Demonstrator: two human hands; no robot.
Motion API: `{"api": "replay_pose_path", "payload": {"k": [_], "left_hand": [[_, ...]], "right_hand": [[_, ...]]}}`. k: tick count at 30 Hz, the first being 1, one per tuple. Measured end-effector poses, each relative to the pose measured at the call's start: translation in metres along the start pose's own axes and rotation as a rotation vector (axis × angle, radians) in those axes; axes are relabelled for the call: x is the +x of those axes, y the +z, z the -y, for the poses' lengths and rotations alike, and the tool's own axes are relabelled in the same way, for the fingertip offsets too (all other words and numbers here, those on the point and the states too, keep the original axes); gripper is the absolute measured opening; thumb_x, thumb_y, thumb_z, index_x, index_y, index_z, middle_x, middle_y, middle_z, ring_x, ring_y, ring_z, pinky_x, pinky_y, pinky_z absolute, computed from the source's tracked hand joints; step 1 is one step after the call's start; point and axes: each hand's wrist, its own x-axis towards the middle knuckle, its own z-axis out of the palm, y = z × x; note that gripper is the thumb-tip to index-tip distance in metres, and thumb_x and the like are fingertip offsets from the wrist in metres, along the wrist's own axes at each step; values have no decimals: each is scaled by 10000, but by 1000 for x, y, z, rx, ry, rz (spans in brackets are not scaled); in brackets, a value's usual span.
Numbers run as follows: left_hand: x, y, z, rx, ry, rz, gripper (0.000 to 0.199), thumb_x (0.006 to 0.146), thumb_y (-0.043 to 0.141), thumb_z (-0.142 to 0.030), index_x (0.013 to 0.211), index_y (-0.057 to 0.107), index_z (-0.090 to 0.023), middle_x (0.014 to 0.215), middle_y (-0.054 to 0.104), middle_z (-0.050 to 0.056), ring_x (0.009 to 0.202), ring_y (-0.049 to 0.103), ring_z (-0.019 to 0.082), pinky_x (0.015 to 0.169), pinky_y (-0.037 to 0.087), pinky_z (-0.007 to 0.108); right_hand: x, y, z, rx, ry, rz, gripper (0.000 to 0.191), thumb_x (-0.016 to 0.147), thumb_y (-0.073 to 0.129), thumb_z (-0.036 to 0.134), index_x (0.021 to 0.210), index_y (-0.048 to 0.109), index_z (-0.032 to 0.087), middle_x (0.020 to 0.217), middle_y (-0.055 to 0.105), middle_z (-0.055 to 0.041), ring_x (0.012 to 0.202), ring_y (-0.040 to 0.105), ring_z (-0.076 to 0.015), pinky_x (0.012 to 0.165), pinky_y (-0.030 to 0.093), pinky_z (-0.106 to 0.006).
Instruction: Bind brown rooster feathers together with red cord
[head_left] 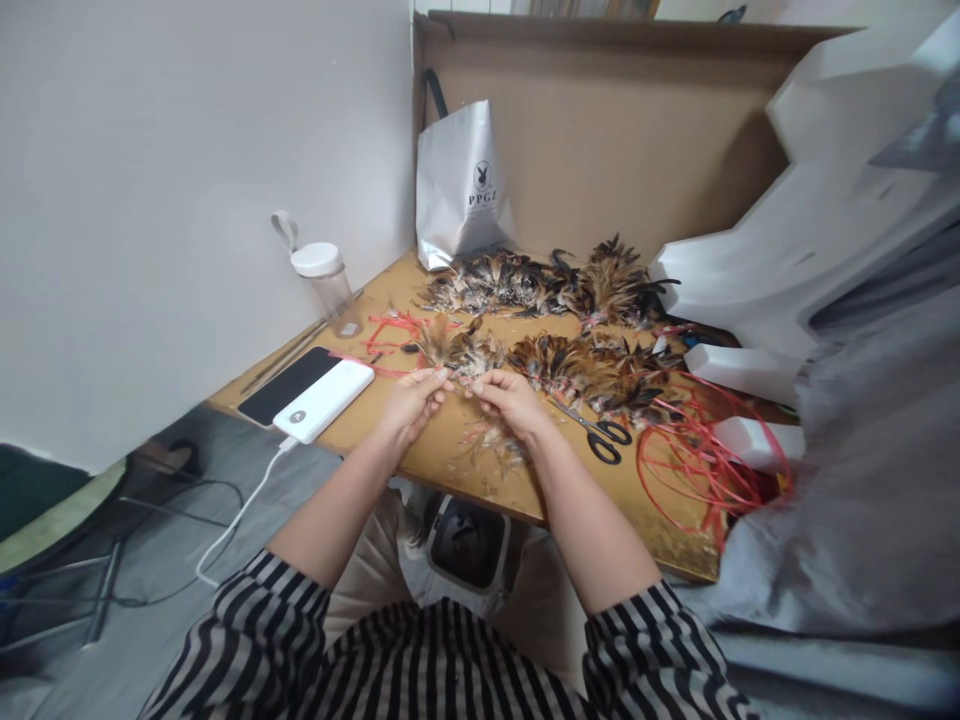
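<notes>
Both hands are close together over the front part of the wooden table. My left hand [414,402] is closed in a pinch at the base of a small brown feather bunch [459,345]. Just to its right, my right hand [504,394] also pinches at the base of this bunch, its fingers pressed together. The quills between the fingertips are too small to make out clearly. Loose pale feathers [495,443] lie on the table below my right hand. Brown feather bunches [592,370] lie in a row to the right, beside black-handled scissors [596,432].
Darker feather bunches [525,283] lie behind, before a silver bag [461,190]. Red strands [697,460] tangle at right near white foam [757,442]. A bottle [328,285], phone [289,385] and white power bank [322,402] stand or lie left. A bin [469,545] is below the table [660,510].
</notes>
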Motion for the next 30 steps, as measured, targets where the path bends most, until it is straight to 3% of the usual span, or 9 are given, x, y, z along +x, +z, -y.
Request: {"api": "replay_pose_path", "payload": {"k": [6, 10, 14, 16, 18, 22, 25, 27, 30], "left_hand": [[7, -9, 8, 346, 3, 50, 226, 659, 623, -334, 635, 597, -110, 531, 577, 4, 386, 440, 42, 375, 330, 158], [-1, -6, 2, 721, -45, 186, 172, 694, 552, -251, 588, 599, -123, 407, 505, -26, 348, 445, 60, 368, 332, 159], [-16, -1, -8, 812, -85, 504, 199, 689, 579, -290, 581, 614, -127, 442, 541, -13, 373, 467, 67, 395, 360, 168], [-23, 1, -13, 709, -136, 732, 226, 686, 603, -330, 610, 633, -120, 522, 593, 17, 402, 480, 68, 416, 374, 177], [-29, 2, -16, 565, -165, 805, 247, 676, 626, -351, 612, 638, -112, 533, 597, 31, 400, 463, 60, 413, 362, 174], [-32, 3, -4, 90, -188, 551, 260, 617, 687, -356, 629, 597, -113, 487, 538, -1, 333, 366, 26, 322, 272, 142], [-29, 5, 12, -365, -249, 382, 134, 706, 626, -248, 698, 558, -134, 487, 430, -57, 317, 254, -12, 287, 185, 86], [-27, 8, 20, -588, -301, 314, 32, 782, 536, -161, 762, 550, -141, 540, 408, -56, 344, 274, -22, 301, 199, 44], [-29, 16, 24, -765, -358, 269, 126, 847, 436, -139, 785, 545, -145, 572, 387, -44, 366, 303, -25, 305, 216, 13]], "right_hand": [[-10, 15, 7, -541, -483, 4, 117, 753, 540, 237, 680, 597, 165, 797, 552, -42, 760, 493, -140, 709, 388, -274], [-16, 21, 11, -726, -569, 92, 124, 766, 500, 174, 683, 591, 165, 871, 537, -64, 820, 480, -153, 768, 376, -297], [-14, 15, 12, -548, -403, 134, 100, 721, 540, 182, 636, 586, 157, 743, 550, -34, 711, 489, -134, 666, 392, -262], [-11, 10, 12, -360, -211, 201, 88, 693, 571, 217, 642, 593, 148, 656, 549, -11, 610, 479, -113, 580, 384, -237], [-9, 7, 11, -176, -58, 245, 113, 661, 601, 253, 648, 596, 141, 591, 542, 8, 536, 461, -95, 516, 364, -218], [-7, 8, 8, 2, -4, 161, 149, 645, 613, 285, 618, 567, 145, 469, 454, 49, 423, 359, -55, 418, 277, -183], [-7, 10, 8, 178, 19, 76, 150, 656, 616, 289, 678, 581, 146, 454, 427, 58, 399, 304, -42, 386, 214, -171], [-7, 11, 8, 278, 22, 60, 142, 651, 625, 278, 696, 588, 148, 460, 436, 53, 409, 310, -44, 380, 209, -167], [-6, 11, 7, 381, 23, 70, 115, 651, 633, 254, 671, 584, 153, 487, 479, 40, 419, 330, -42, 369, 229, -158]]}}
